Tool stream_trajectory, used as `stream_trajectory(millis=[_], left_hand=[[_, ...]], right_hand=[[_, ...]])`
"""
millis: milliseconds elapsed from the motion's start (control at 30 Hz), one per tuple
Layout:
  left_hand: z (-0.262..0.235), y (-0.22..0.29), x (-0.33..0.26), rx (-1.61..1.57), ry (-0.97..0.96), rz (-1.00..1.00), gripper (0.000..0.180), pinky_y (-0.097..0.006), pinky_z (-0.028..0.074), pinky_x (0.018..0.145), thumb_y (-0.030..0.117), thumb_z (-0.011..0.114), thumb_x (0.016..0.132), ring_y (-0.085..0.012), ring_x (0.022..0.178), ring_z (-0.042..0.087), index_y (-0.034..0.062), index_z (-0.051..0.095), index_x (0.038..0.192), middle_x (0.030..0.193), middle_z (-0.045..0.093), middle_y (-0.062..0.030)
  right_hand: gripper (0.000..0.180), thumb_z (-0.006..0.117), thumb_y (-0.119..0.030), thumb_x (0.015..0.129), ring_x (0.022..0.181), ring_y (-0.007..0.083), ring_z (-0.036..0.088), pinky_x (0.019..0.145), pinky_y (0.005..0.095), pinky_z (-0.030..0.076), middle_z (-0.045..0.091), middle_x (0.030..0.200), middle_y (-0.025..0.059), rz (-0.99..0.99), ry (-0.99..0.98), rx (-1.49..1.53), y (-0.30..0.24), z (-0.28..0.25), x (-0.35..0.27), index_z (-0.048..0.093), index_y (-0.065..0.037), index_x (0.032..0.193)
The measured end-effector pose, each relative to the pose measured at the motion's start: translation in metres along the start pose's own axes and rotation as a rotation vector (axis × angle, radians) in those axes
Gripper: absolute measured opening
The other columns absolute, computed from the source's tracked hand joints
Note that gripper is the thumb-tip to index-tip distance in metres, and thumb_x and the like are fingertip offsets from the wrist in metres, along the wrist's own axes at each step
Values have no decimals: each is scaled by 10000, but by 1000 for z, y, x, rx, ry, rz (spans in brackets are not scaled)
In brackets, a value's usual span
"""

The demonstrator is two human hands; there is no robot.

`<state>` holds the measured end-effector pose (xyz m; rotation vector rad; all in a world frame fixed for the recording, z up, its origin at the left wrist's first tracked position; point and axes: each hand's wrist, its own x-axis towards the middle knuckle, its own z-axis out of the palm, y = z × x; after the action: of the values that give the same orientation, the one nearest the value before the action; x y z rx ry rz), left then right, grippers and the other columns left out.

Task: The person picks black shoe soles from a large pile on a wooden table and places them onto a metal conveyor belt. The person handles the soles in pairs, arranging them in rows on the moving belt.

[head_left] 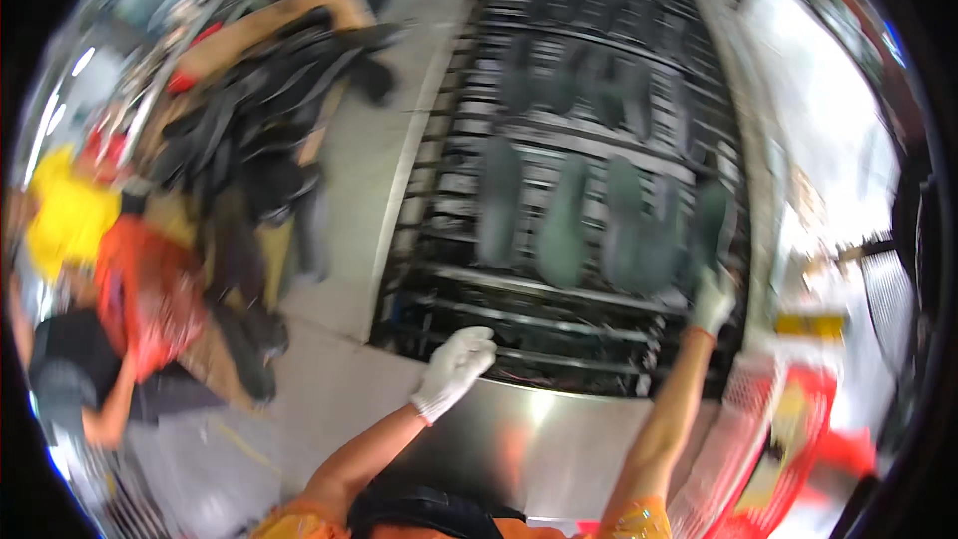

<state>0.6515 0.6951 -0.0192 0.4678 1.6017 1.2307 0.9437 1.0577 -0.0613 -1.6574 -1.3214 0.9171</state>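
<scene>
white cloth gloves (456,367); matt rubber soles (562,223), shiny metal conveyor (529,429)

Both bare forearms rise from the lower edge, each ending in a white glove. The left hand (456,367) is held lower and nearer the body, its fingers curled loosely inward, the wrist bent slightly. The right hand (715,299) reaches higher and farther out on a nearly straight arm; blur hides whether its fingers are closed.
</scene>
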Motion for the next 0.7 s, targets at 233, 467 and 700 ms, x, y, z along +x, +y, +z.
stream_trajectory(millis=[233,467,700], left_hand=[[-70,-38,-31,59,290,-39,358,-324,542,914,179,691,946,-168,1025,671,40,628,1271,1137,717,-98],[-176,-12,-65,188,688,80,327,-338,560,855,173,704,912,-191,944,695,50,663,1212,1073,733,-88],[-340,-20,-51,202,1055,318,337,-353,553,906,127,721,875,-253,1031,709,12,668,1187,1147,711,-152]], right_hand=[[468,638,-242,925,1165,364,603,1007,450,471,638,1243,252,-283,93,-730,-6,30,-45,607,2,1322],[435,693,-30,881,1215,301,594,1081,414,458,602,1326,193,-431,-427,-235,-41,126,-218,604,24,1304],[469,766,-106,849,1127,268,653,908,362,571,636,1234,170,-424,-1030,-114,-126,235,-405,615,-2,1280]])
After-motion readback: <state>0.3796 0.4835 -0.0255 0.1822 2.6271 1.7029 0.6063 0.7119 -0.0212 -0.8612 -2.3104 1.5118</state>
